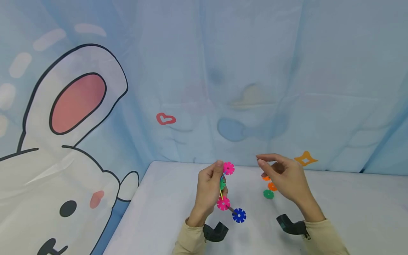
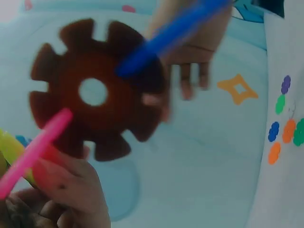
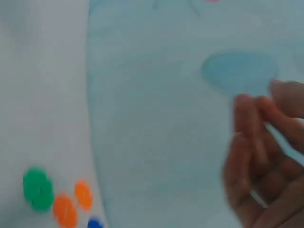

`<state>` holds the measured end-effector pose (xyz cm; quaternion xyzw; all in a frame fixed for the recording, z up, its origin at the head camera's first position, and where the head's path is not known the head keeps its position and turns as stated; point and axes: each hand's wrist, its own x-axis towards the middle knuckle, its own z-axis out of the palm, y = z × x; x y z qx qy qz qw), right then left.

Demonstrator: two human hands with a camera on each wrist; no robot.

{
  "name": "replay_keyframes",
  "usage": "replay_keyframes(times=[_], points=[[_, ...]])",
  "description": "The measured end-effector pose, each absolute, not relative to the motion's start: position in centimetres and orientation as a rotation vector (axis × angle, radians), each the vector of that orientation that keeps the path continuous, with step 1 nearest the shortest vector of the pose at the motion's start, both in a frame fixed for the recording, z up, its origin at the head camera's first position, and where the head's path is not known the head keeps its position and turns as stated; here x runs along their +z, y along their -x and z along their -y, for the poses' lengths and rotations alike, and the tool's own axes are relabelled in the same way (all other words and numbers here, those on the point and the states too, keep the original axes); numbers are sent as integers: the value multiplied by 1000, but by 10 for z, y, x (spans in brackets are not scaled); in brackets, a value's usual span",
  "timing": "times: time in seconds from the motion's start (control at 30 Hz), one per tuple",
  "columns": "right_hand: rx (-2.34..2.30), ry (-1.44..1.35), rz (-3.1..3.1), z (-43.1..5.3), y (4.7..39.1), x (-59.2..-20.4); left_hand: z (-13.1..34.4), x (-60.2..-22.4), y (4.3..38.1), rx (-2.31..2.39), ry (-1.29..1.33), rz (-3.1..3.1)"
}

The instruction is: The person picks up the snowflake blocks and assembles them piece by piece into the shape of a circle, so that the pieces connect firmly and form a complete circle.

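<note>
My left hand (image 1: 208, 189) grips a chain of slotted plastic discs, thumb and fingers around its upper part. The chain shows a pink disc (image 1: 228, 168) on top, a green disc (image 1: 222, 184), a lower pink disc (image 1: 223, 203) and a dark blue disc (image 1: 239, 215) at its low end. Close up in the left wrist view, a brown disc (image 2: 114, 90) joins an edge-on blue disc (image 2: 175, 38) and an edge-on pink one. My right hand (image 1: 285, 177) hovers to the right, away from the chain, fingers loosely bent; nothing shows between them.
Loose discs lie on the white table (image 1: 159, 219) under and beside the right hand, among them a green disc (image 1: 268, 194) and an orange disc (image 1: 272, 186). More colours, including a purple disc (image 2: 285, 85), appear in the left wrist view. A printed blue curtain (image 1: 191, 71) hangs behind.
</note>
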<state>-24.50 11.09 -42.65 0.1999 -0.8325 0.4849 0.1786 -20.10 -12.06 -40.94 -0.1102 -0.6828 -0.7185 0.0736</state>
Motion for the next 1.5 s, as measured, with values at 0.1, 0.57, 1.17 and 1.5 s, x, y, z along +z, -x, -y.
replay_keyframes(times=[0.1, 0.57, 1.17, 1.5], points=[[1257, -549, 2637, -134, 257, -441, 123, -410, 203, -2184, 313, 2022], [923, -495, 3107, -136, 274, -485, 126, -412, 207, -2406, 82, 1727], [1180, -719, 2743, -130, 261, -463, 114, -412, 198, -2093, 321, 1788], [1451, -866, 2165, -93, 218, -403, 109, -405, 189, -2089, 448, 1856]])
